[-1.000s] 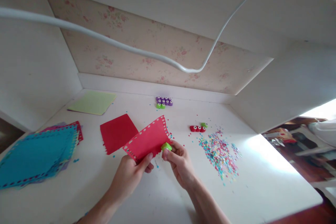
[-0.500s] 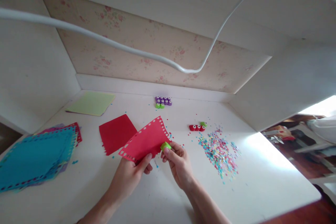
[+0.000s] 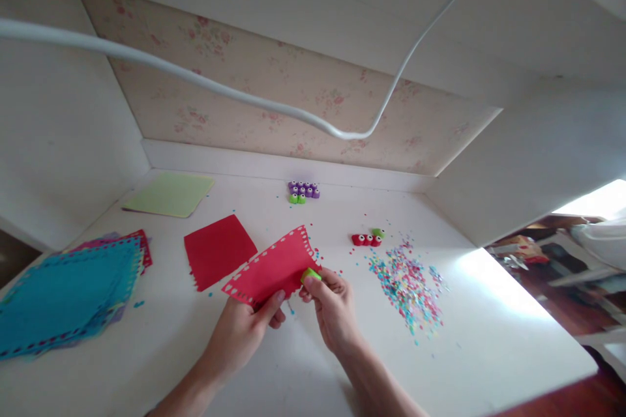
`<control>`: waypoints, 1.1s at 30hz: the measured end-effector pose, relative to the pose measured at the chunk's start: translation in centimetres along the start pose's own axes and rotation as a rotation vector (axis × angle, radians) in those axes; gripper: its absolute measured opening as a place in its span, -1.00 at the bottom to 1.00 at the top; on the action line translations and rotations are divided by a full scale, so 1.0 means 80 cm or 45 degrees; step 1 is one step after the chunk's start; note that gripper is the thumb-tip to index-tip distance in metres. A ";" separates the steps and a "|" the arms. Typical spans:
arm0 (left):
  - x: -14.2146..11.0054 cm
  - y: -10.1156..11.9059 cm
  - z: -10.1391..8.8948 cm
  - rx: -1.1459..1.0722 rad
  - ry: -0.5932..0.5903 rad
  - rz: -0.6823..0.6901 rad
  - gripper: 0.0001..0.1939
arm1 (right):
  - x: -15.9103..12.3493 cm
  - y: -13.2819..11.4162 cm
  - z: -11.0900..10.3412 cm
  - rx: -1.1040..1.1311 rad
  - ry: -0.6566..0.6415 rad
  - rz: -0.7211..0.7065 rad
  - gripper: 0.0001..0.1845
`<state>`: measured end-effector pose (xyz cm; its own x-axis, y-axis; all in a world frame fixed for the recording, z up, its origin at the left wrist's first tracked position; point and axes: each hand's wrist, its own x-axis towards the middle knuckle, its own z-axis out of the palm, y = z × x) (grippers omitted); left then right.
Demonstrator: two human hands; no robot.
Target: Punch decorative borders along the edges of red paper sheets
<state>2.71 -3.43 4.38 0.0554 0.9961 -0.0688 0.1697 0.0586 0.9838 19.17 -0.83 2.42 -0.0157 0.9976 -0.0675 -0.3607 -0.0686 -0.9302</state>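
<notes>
Between the thumb and fingers of my left hand is a red sheet of paper, held tilted above the table. Small punched holes run along its far and right edges. My right hand pinches a green craft punch, which sits at the sheet's lower right edge. Just behind, a second red sheet lies flat, its left edge notched. To the right, several red punches stand in a row with a green punch behind them.
A heap of coloured paper bits spreads on the white table. Purple punches and two green ones stand at the back. Punched blue sheets are stacked at left, near pale green paper. A white cable hangs across above.
The held red sheet has dipped slightly and tilted a little. My right hand and the green punch have shifted slightly down with its edge. Both grips stay the same.
</notes>
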 end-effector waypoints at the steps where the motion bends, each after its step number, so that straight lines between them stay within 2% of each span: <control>1: 0.000 -0.001 0.001 -0.006 -0.006 0.001 -0.66 | 0.000 0.000 0.000 -0.008 0.013 0.000 -0.89; 9: 0.000 -0.006 0.002 -0.072 -0.047 -0.036 -0.65 | 0.000 -0.006 0.000 0.002 -0.006 0.004 -0.86; 13: 0.002 -0.011 0.000 -0.142 -0.013 -0.060 -0.65 | -0.001 -0.007 0.002 0.032 -0.048 0.042 -0.80; 17: 0.004 -0.012 -0.004 -0.152 0.068 -0.081 -0.64 | -0.001 -0.010 -0.002 -0.035 -0.167 0.091 -0.74; 21: 0.004 -0.003 -0.010 -0.133 0.171 -0.075 -0.61 | 0.000 -0.015 -0.010 -0.230 -0.322 0.118 -0.70; 24: 0.005 0.002 -0.013 -0.164 0.209 -0.077 -0.60 | 0.000 -0.019 -0.015 -0.271 -0.385 0.185 -0.69; 27: 0.007 0.002 -0.014 -0.226 0.224 -0.099 -0.61 | 0.002 -0.022 -0.016 -0.273 -0.347 0.180 -0.70; 33: 0.008 -0.004 -0.013 -0.283 0.228 -0.114 -0.64 | 0.008 -0.023 -0.022 -0.468 -0.136 -0.028 -0.67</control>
<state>1.68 -2.74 4.16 -0.1281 0.9810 -0.1457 -0.0546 0.1397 0.9887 21.45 -0.06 3.42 -0.1157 0.9929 -0.0261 -0.0041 -0.0267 -0.9996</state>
